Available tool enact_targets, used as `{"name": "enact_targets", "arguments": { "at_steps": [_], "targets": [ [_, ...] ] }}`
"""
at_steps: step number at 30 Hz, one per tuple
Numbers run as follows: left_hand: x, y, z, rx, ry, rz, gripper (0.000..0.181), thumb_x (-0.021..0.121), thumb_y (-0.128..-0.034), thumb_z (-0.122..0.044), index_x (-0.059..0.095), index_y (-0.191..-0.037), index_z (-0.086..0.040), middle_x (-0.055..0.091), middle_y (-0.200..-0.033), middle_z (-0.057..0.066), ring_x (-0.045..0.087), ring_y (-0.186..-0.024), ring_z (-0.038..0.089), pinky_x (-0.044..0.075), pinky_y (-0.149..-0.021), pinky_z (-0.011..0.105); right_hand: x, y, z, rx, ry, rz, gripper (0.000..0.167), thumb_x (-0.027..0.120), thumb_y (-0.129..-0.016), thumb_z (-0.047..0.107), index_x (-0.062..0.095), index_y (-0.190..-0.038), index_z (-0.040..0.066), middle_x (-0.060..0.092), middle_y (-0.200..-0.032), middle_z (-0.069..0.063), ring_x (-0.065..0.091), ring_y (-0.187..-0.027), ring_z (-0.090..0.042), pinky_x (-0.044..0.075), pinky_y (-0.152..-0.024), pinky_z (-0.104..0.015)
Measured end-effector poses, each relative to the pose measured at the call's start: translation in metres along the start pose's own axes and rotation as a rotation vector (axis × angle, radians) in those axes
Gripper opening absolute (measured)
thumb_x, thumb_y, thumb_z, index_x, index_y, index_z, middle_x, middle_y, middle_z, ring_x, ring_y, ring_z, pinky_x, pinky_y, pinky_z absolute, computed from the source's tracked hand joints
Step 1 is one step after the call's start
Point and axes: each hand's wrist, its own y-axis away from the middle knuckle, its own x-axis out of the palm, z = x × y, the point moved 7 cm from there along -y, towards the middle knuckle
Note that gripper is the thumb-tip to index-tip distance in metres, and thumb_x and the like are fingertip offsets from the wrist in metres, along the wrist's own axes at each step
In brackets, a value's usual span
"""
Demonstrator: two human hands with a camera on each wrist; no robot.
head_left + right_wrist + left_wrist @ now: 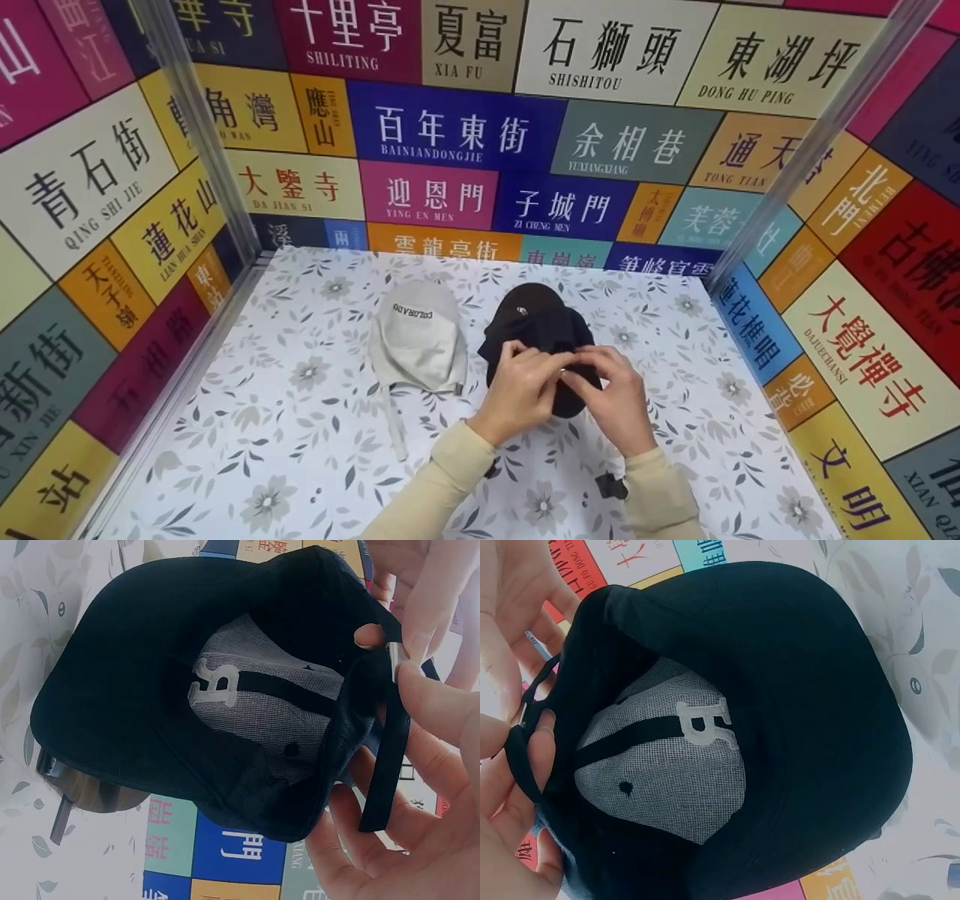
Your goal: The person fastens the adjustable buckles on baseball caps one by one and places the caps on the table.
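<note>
Both hands work at the back strap of a black cap (pixel 536 330), raised above the table with its brim pointing down. The left hand (pixel 525 382) pinches the strap on one side, and the right hand (pixel 611 390) pinches it near the small metal buckle (pixel 396 662). From the buckle the loose strap end (pixel 386 787) hangs down. Inside the cap, a pale mesh lining (pixel 652 772) shows the back of a white letter. Behind it lies a dark brown cap (pixel 521 298) with a small logo, largely covered.
To the left on the flower-patterned table (pixel 262 420) lies a light grey cap (pixel 420 337) lettered COLORADO, its strap trailing toward the front. Panels with colourful printed signs (pixel 450 135) close in the back and both sides.
</note>
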Motion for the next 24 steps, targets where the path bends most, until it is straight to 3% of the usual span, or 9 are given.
{"name": "enact_targets", "arguments": {
  "at_steps": [6,11,18,24],
  "targets": [
    [-0.001,0.000,0.000,0.003,0.006,-0.016,0.025,0.056,-0.0941,-0.007,0.070,-0.113,-0.015,0.072,-0.096,-0.006,0.062,-0.079,0.013,0.042,-0.087,0.041,-0.004,-0.003,0.000,0.007,-0.024,0.008,0.022,0.085,-0.082,0.025,0.078,-0.102,0.021,0.068,-0.116,0.001,0.062,-0.109,-0.015,0.050,-0.083,-0.038],
    [-0.001,-0.001,0.000,0.010,0.010,-0.010,0.021,0.056,-0.0938,-0.006,0.068,-0.109,-0.014,0.069,-0.090,-0.005,0.060,-0.076,0.014,0.041,-0.087,0.041,-0.012,-0.009,0.004,-0.004,-0.033,0.017,0.015,0.078,-0.090,0.024,0.077,-0.104,0.020,0.068,-0.119,0.000,0.061,-0.110,-0.016,0.049,-0.084,-0.034],
    [0.000,0.003,-0.005,0.038,-0.012,0.010,0.024,0.056,-0.0916,-0.005,0.067,-0.110,-0.015,0.065,-0.085,-0.006,0.058,-0.074,0.013,0.041,-0.086,0.041,-0.032,-0.021,0.046,-0.012,-0.077,-0.044,0.010,0.072,-0.091,0.000,0.076,-0.100,0.001,0.068,-0.111,-0.017,0.063,-0.108,-0.031,0.052,-0.080,-0.026],
    [0.004,0.008,-0.011,0.052,-0.026,0.030,0.025,0.056,-0.0895,-0.005,0.066,-0.109,-0.016,0.063,-0.084,-0.007,0.057,-0.074,0.013,0.041,-0.086,0.041,-0.027,-0.024,0.018,0.008,-0.092,-0.054,0.011,0.071,-0.093,0.004,0.076,-0.102,0.006,0.068,-0.113,-0.013,0.063,-0.110,-0.025,0.052,-0.080,-0.019]
  ]
}}
